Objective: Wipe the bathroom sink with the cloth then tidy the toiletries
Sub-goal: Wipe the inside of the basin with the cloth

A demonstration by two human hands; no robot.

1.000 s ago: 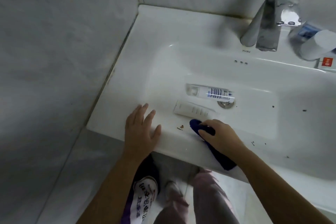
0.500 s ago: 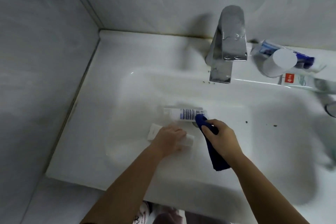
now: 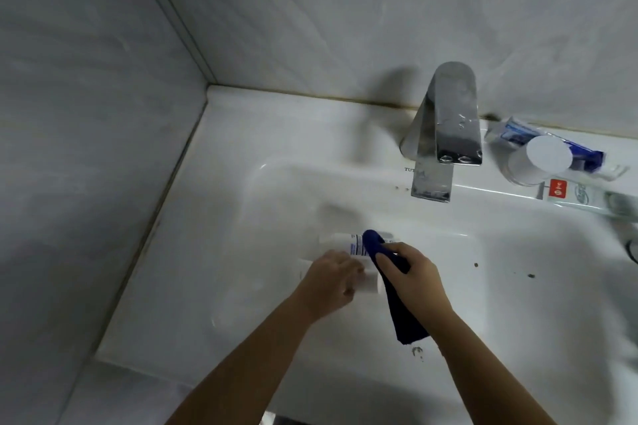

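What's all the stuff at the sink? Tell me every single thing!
sink: one, white, in the grey wall corner
tap: one, shiny silver, back of the sink
printed tube: one, white with blue print, in the basin, partly behind the cloth
plain tube: one, white, in the basin
cloth: one, dark blue, in the right hand
blue tube: one, blue and white, ledge right of the tap
cup: one, white, ledge
red-label tube: one, white, ledge
specks: several, dark, basin
left hand: holds the plain tube
right hand: grips the cloth
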